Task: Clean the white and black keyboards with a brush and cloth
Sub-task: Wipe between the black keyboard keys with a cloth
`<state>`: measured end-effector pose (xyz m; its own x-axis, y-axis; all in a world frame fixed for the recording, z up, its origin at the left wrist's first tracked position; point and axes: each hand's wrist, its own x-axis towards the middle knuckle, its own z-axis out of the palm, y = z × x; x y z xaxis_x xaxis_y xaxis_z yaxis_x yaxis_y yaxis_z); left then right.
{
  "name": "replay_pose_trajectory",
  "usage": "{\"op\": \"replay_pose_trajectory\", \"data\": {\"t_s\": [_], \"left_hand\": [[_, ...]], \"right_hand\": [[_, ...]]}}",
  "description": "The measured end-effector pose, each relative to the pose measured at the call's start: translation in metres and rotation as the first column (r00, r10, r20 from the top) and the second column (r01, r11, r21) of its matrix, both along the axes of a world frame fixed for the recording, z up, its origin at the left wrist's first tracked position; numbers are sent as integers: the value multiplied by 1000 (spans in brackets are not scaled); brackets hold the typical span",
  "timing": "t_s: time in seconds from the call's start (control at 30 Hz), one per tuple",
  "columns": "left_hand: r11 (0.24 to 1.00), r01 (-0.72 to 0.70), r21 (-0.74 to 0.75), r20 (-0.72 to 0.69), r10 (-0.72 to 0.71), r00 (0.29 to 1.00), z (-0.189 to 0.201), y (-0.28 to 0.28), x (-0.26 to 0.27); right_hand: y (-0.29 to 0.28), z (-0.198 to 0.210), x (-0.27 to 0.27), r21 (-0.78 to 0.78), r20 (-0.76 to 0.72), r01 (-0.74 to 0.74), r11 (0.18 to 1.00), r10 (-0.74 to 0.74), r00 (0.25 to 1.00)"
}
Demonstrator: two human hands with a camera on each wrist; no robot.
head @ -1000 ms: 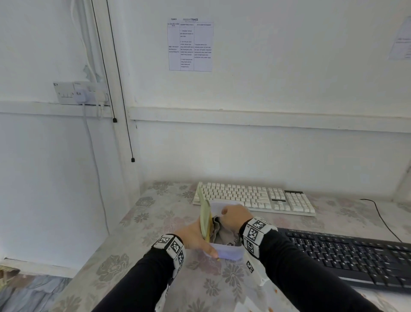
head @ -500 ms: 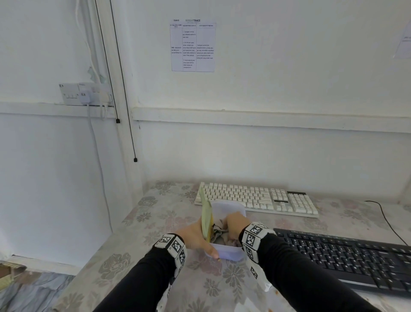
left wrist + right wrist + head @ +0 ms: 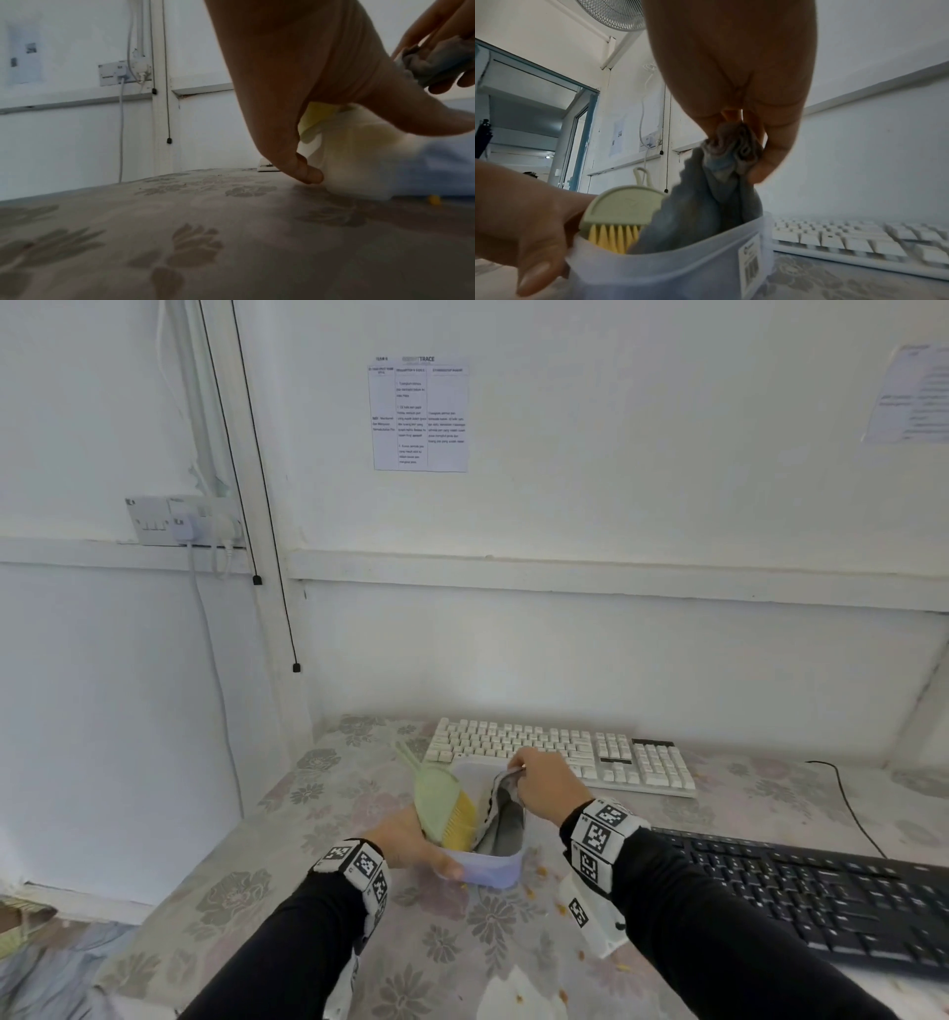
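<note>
A translucent plastic container (image 3: 493,870) stands on the floral tablecloth, with my left hand (image 3: 411,845) gripping its left side, thumb on the near wall. A pale green brush (image 3: 447,809) with yellow bristles leans out of it to the left. My right hand (image 3: 544,788) pinches a grey cloth (image 3: 500,793) and holds it partly lifted out of the container. The right wrist view shows the cloth (image 3: 706,213) bunched in my fingertips beside the brush (image 3: 621,211). The white keyboard (image 3: 560,757) lies just behind, the black keyboard (image 3: 801,896) to the right.
The table sits in a wall corner; its left edge (image 3: 215,855) drops to the floor. A wall socket (image 3: 179,521) with plugged cables hangs at the left. A black cable (image 3: 847,803) runs behind the black keyboard. Small yellow crumbs (image 3: 560,911) lie around the container.
My right hand dipped into the container, then rose with the grey cloth pinched in it. The brush tipped from upright to leaning left. My left hand stayed on the container.
</note>
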<state>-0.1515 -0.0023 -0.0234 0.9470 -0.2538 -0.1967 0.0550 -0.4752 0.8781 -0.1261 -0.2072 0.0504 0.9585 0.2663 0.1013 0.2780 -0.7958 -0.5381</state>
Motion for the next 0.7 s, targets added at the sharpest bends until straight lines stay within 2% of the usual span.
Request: {"op": "replay_pose_trajectory", "data": {"t_s": [0.13, 0.27, 0.4, 0.5, 0.53, 0.57, 0.63, 0.67, 0.7], "left_hand": [[990, -140, -34, -3, 140, 990, 1, -5, -10], [969, -244, 39, -32, 246, 969, 13, -22, -25], [941, -335, 51, -47, 338, 940, 14, -31, -29], [899, -437, 17, -108, 436, 893, 14, -40, -30], [862, -507, -10, -99, 504, 858, 14, -43, -27], [805, -592, -34, -55, 590, 805, 15, -48, -26], [699, -714, -49, 172, 710, 683, 21, -63, -25], [687, -723, -72, 314, 704, 637, 26, -73, -26], [719, -688, -97, 423, 656, 625, 33, -86, -29]], "right_hand": [[-18, 5, -1, 109, 105, 6, 994, -17, 994], [-34, 15, -3, 144, 193, -16, 989, -12, 981], [-47, 20, -5, 204, 270, -70, 976, 13, 963], [-59, 23, -6, 275, 333, -65, 959, -32, 942], [-63, 25, -6, 295, 350, -53, 954, -56, 935], [-68, 28, -7, 316, 363, -46, 948, -76, 929], [-79, 35, -8, 356, 371, -45, 933, -97, 924], [-85, 39, -9, 373, 359, -47, 927, -98, 928], [-91, 43, -10, 384, 339, -50, 922, -91, 936]]}}
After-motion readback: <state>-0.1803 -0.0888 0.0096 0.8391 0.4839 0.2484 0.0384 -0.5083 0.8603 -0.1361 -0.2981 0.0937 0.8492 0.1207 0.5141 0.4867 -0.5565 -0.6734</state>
